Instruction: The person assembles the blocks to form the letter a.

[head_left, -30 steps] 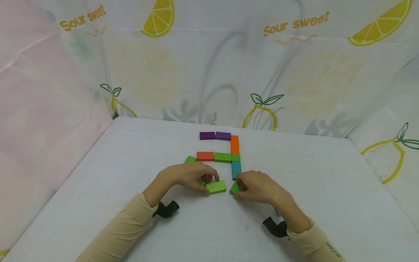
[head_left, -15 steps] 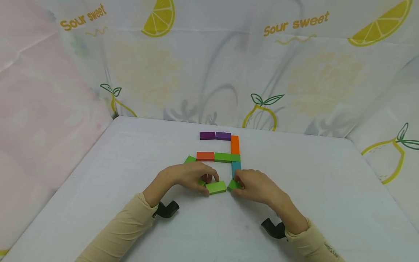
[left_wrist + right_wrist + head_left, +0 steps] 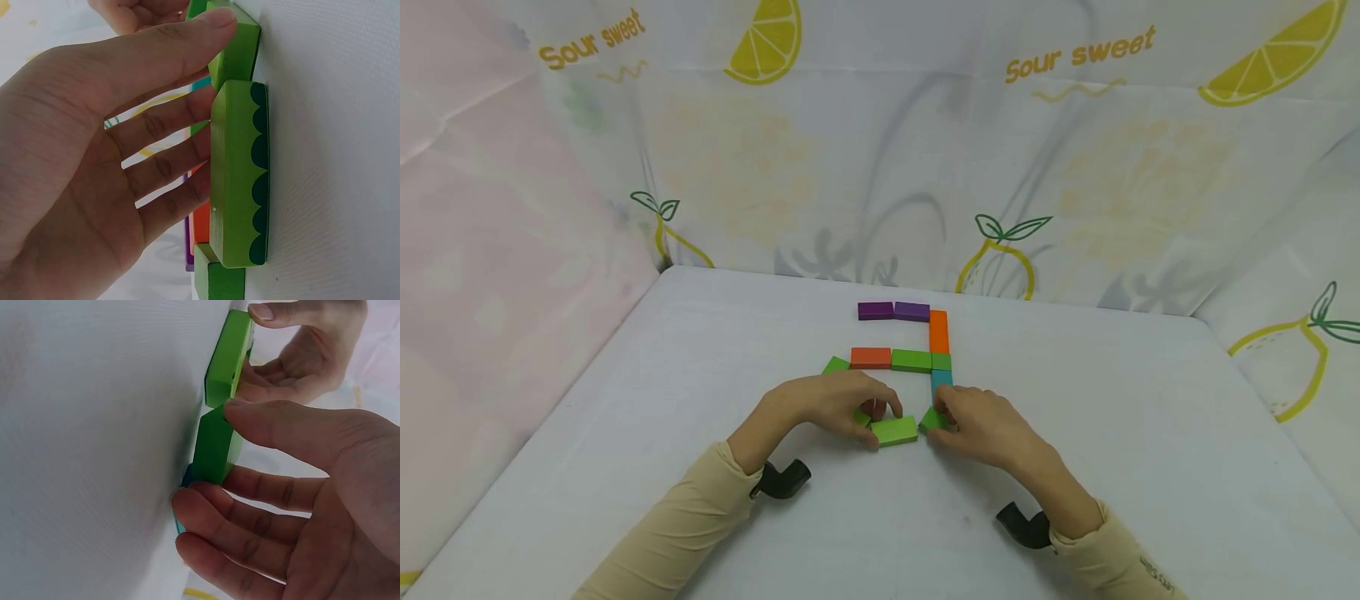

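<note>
My left hand [image 3: 838, 404] pinches a light green block [image 3: 895, 431] between thumb and index finger, its palm over the bend of the row. In the left wrist view a green block with a dark scalloped edge [image 3: 237, 175] lies end to end with it, near the other fingers. Across from it, my right hand [image 3: 988, 425] grips a green block [image 3: 212, 447], thumb on one side and fingers on the other. That block sits slanted, one corner close to the light green block and its other end beside the teal block [image 3: 942, 383], partly covered by the right fingers.
Beyond the hands, a red-orange block [image 3: 871, 358] and a green block [image 3: 912, 361] lead to a small green block [image 3: 941, 362]. An orange block [image 3: 938, 332] runs up to two purple blocks [image 3: 912, 312]. Another green block [image 3: 835, 365] peeks out behind the left hand.
My right hand has slid left and slightly away from me with its green block, closing the gap to the light green block. The left hand has stayed in place.
</note>
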Tool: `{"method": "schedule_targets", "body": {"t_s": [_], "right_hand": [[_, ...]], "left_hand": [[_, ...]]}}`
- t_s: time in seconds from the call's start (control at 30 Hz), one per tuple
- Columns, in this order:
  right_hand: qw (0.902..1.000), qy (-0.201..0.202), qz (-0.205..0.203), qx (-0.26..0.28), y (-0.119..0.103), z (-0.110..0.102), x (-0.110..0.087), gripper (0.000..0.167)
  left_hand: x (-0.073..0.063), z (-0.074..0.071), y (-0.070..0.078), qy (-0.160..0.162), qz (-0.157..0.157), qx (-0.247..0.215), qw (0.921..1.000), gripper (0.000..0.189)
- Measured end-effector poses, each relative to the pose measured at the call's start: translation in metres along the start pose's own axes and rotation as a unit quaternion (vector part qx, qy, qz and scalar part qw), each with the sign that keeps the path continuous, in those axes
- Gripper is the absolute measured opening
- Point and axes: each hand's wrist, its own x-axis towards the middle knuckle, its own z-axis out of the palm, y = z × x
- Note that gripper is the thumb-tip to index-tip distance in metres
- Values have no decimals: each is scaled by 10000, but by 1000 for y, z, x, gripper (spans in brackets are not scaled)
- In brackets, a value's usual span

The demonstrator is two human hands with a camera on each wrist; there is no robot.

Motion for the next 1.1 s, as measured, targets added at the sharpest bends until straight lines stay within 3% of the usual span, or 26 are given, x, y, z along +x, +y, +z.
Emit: {"method": "schedule_targets", "body": {"t_s": [0.7, 1.1], "right_hand": [[9992, 153, 83, -358, 0, 1, 0, 29], [9995, 76, -3, -292, 3, 0, -1, 28]], "left_hand": [[2, 3, 0, 103, 179, 196, 9996, 39], [2, 3, 2, 125, 165, 100, 9997, 39]]}}
